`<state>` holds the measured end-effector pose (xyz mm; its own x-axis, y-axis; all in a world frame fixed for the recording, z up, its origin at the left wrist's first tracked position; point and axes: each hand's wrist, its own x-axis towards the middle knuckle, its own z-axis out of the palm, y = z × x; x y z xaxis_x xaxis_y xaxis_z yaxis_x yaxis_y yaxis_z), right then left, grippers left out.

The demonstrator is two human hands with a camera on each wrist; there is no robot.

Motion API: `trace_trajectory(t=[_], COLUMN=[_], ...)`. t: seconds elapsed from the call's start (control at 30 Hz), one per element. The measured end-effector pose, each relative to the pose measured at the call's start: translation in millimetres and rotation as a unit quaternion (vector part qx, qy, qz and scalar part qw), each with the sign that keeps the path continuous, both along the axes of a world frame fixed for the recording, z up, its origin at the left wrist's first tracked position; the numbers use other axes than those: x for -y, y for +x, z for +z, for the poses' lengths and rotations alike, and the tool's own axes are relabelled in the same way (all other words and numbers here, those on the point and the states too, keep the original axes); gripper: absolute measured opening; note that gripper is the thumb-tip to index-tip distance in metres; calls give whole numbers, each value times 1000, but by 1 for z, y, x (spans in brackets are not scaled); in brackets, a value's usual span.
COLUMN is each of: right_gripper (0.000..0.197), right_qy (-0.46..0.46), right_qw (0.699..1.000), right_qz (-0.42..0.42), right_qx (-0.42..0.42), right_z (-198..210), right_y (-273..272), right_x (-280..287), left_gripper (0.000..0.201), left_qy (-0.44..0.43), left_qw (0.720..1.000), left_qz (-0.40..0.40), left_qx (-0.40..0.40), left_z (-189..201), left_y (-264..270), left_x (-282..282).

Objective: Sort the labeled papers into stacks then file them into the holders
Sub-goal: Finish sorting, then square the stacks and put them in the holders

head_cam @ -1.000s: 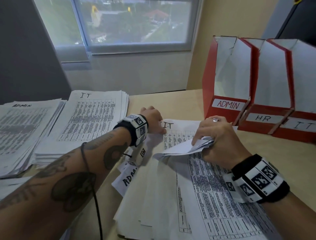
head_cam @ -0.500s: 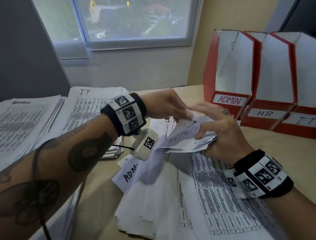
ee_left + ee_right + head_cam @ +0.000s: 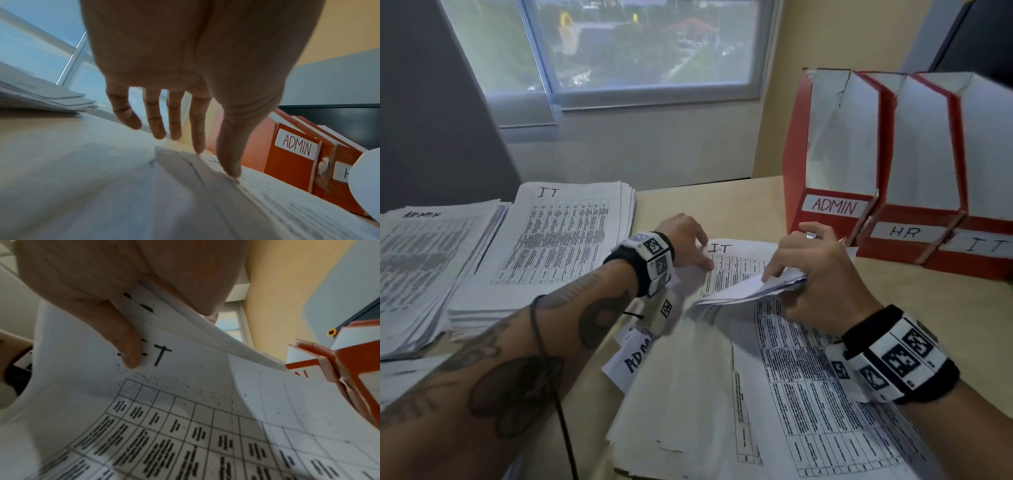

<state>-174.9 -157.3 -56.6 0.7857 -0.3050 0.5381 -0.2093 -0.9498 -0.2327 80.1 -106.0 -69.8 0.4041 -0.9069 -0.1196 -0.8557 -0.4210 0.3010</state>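
Observation:
An unsorted pile of printed sheets [image 3: 774,394] lies in front of me. My right hand [image 3: 791,274] grips the curled-back top edges of a few sheets [image 3: 743,291]; in the right wrist view the thumb [image 3: 127,345] presses a sheet marked IT [image 3: 185,402]. An IT sheet [image 3: 736,260] is uncovered beneath them. My left hand [image 3: 685,240] rests on its top left corner with straight fingers [image 3: 197,129] and holds nothing. Sorted IT stack [image 3: 565,240] and ADMIN stack [image 3: 421,257] lie at the left.
Three red holders stand at the right rear: ADMIN [image 3: 832,205], HR [image 3: 914,233] and IT [image 3: 986,245]. A loose ADMIN sheet [image 3: 633,359] sticks out from under the pile's left edge. A wall and window are behind the desk.
Half a second ago my left hand was raised at the curled sheets beside my right hand; it has come back down onto the IT sheet's corner. My right hand keeps its hold.

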Motion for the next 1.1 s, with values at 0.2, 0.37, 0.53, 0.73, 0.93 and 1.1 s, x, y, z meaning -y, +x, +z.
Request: trace_trajectory(t=[0.2, 0.37, 0.53, 0.73, 0.93, 1.1], right_gripper=[30, 20, 32, 35, 32, 77], right_qy=[5, 9, 12, 38, 37, 59], right_qw=[1000, 1000, 999, 999, 997, 998], right_qz=[-2, 4, 29, 29, 19, -6], right_qx=[-3, 14, 23, 13, 60, 34], right_z=[-2, -3, -4, 4, 0, -1], right_y=[2, 2, 3, -2, 1, 3], right_x=[2, 2, 4, 1, -3, -4], left_gripper=[63, 67, 27, 32, 34, 56], left_qy=[47, -15, -151, -81, -73, 104], left_qw=[998, 998, 988, 967, 908, 993], left_qz=[28, 6, 36, -174, -142, -17], left_qx=[33, 54, -1, -166, -388, 58], left_z=[5, 1, 13, 42, 54, 11], left_y=[-2, -7, -8, -17, -15, 8], left_x=[5, 0, -2, -15, -22, -9])
